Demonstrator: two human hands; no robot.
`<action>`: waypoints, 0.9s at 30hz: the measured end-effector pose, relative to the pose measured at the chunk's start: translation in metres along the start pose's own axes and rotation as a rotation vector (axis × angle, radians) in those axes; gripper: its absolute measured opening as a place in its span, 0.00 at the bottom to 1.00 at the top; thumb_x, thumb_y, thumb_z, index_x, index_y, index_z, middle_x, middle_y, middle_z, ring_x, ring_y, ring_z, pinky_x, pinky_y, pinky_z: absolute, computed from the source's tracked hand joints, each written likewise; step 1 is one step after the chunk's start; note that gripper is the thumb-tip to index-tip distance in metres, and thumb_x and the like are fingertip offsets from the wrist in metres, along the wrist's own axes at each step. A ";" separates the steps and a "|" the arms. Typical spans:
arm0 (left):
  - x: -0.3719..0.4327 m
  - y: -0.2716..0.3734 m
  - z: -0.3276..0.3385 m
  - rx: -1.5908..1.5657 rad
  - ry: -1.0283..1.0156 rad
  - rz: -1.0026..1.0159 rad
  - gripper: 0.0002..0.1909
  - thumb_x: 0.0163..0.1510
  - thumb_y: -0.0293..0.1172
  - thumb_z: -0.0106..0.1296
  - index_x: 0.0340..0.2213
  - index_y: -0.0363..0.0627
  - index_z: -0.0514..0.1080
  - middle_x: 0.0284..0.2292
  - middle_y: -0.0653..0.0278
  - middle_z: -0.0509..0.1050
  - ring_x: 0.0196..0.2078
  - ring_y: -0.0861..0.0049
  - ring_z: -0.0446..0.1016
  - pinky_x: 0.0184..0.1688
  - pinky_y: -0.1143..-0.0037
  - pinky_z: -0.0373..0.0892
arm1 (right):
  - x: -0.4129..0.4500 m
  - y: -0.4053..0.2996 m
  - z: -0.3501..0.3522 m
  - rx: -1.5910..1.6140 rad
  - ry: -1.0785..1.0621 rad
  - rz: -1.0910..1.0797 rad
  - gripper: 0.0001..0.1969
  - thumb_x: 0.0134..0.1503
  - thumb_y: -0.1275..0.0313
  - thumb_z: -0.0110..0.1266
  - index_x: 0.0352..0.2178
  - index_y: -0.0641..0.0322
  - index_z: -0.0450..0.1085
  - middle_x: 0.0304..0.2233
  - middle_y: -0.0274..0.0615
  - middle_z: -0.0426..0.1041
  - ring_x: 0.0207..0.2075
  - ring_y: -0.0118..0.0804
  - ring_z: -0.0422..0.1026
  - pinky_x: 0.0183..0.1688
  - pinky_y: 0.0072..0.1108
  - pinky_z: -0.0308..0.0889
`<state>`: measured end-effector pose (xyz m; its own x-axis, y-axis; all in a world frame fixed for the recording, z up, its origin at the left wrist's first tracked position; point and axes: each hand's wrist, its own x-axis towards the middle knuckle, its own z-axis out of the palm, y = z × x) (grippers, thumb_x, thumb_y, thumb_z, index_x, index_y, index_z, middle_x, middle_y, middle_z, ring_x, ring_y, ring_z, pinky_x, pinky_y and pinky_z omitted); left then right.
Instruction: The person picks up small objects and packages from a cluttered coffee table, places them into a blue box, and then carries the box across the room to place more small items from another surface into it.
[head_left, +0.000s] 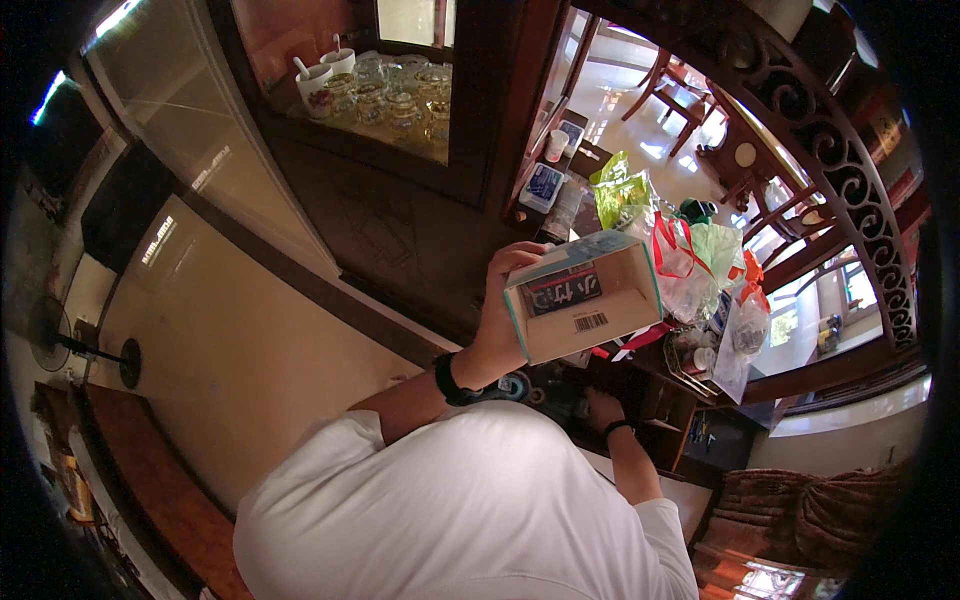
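Note:
My left hand (504, 274) grips a light cardboard box (592, 334) with teal edges, raised in front of my chest. The box's open side faces me; a dark printed panel and a barcode show on its inner walls, and I see no loose item inside. Lower and to the right, my right hand (602, 409) reaches down into a dark open drawer or compartment (630, 382). Its fingers are in shadow, so whether they hold anything is unclear. Nearer my body lie a blue tape-like roll (515, 386) and a small brown ring (535, 396), partly hidden by my shirt.
Beyond the box, plastic bags (697, 262) and a green-yellow packet (621, 191) crowd the counter, with a plastic tub (541, 187) and white cup (556, 145). Glass mugs (401, 109) stand in a wooden cabinet. A carved wooden arch (847, 180) curves at right.

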<state>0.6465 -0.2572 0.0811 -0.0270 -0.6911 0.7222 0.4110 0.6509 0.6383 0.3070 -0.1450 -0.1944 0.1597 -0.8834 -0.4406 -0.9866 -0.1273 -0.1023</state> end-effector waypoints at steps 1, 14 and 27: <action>-0.002 -0.001 -0.001 -0.004 -0.001 -0.003 0.47 0.38 0.33 0.74 0.53 0.48 0.52 0.52 0.57 0.57 0.58 0.71 0.59 0.59 0.69 0.64 | -0.002 -0.001 0.000 -0.012 0.013 0.009 0.21 0.46 0.74 0.56 0.44 0.58 0.65 0.37 0.59 0.74 0.41 0.58 0.74 0.43 0.43 0.70; -0.031 -0.027 -0.006 0.426 -0.334 -0.188 0.38 0.39 0.26 0.70 0.49 0.46 0.58 0.48 0.55 0.60 0.54 0.62 0.62 0.57 0.66 0.61 | -0.147 -0.076 -0.195 0.653 0.827 -0.016 0.31 0.37 0.80 0.69 0.42 0.56 0.60 0.41 0.48 0.71 0.43 0.46 0.72 0.45 0.31 0.69; -0.043 -0.030 0.046 0.324 -0.590 -0.163 0.33 0.40 0.23 0.67 0.47 0.43 0.62 0.45 0.53 0.64 0.49 0.56 0.66 0.53 0.65 0.64 | -0.174 -0.143 -0.293 0.161 0.882 -0.315 0.24 0.38 0.81 0.59 0.40 0.61 0.63 0.43 0.44 0.71 0.46 0.49 0.71 0.51 0.36 0.66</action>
<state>0.5937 -0.2322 0.0433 -0.5940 -0.5615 0.5761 0.0692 0.6778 0.7319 0.4103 -0.1050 0.1579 0.2690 -0.8496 0.4538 -0.8757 -0.4119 -0.2521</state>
